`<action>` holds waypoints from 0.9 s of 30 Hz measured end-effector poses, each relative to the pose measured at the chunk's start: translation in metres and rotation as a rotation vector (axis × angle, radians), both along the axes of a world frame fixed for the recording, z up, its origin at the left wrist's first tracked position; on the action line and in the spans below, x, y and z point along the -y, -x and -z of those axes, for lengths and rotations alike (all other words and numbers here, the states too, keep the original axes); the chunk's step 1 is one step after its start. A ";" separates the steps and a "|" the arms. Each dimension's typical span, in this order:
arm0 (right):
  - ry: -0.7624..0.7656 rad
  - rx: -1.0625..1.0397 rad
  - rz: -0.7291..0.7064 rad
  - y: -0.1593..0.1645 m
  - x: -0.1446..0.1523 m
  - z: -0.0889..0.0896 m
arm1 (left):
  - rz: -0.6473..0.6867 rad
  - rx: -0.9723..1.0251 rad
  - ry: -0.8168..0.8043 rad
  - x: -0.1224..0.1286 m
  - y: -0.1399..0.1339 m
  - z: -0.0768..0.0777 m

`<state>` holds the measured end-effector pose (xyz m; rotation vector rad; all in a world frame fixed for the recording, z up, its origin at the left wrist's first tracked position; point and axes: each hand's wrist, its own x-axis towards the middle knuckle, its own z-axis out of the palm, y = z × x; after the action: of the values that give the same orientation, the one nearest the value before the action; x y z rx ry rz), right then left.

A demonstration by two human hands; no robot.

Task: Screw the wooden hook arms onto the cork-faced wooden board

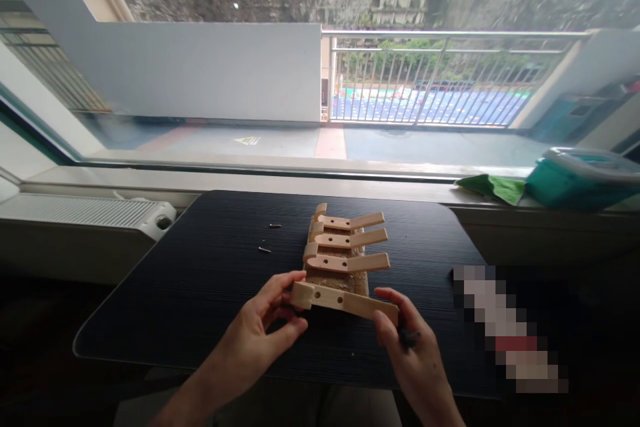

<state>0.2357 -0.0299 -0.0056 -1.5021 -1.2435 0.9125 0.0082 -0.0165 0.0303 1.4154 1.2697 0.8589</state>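
Note:
My right hand (413, 343) pinches the right end of the nearest wooden hook (327, 298), a pale bent strip with two holes. A small dark object (409, 337) sits among its fingers; its kind cannot be made out. At the hook's curved left end is my left hand (265, 317), its index finger on the upper edge, other fingers by the underside, and its thumb held apart below. This hook lies slightly tilted across the near end of a brown block (333, 278). Three similar wooden hooks (345, 262) lie side by side across the block farther back.
Two small screws (275, 225) lie on the dark table (200, 293), left of the block. A radiator (90, 213) stands at left under the window. On the sill at right are a green cloth (493, 188) and a teal container (575, 180). A blurred-out patch covers the table's right edge.

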 end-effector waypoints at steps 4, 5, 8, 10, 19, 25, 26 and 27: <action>0.002 -0.052 -0.006 0.000 -0.011 -0.006 | -0.099 -0.075 -0.147 -0.018 -0.007 0.012; 0.014 -0.079 -0.016 -0.001 -0.013 -0.006 | -0.127 -0.096 -0.176 -0.022 -0.007 0.016; 0.054 -0.143 -0.039 -0.002 -0.019 -0.002 | -0.145 -0.168 -0.247 -0.029 -0.008 0.024; 0.062 -0.146 -0.037 -0.003 -0.020 0.002 | -0.118 -0.214 -0.287 -0.029 -0.007 0.026; 0.012 -0.064 -0.002 0.000 -0.027 0.005 | -0.149 -0.293 -0.344 -0.029 -0.008 0.032; -0.068 0.020 0.051 0.000 -0.035 -0.002 | -0.172 -0.318 -0.393 -0.033 -0.011 0.026; -0.067 0.034 0.057 0.000 -0.035 -0.002 | -0.169 -0.322 -0.389 -0.033 -0.011 0.026; -0.063 0.041 0.060 -0.001 -0.035 -0.002 | -0.164 -0.325 -0.384 -0.033 -0.011 0.027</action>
<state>0.2363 0.0056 -0.0036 -1.5065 -1.2385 0.7999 0.0196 0.0161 0.0036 1.8298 1.5380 1.0548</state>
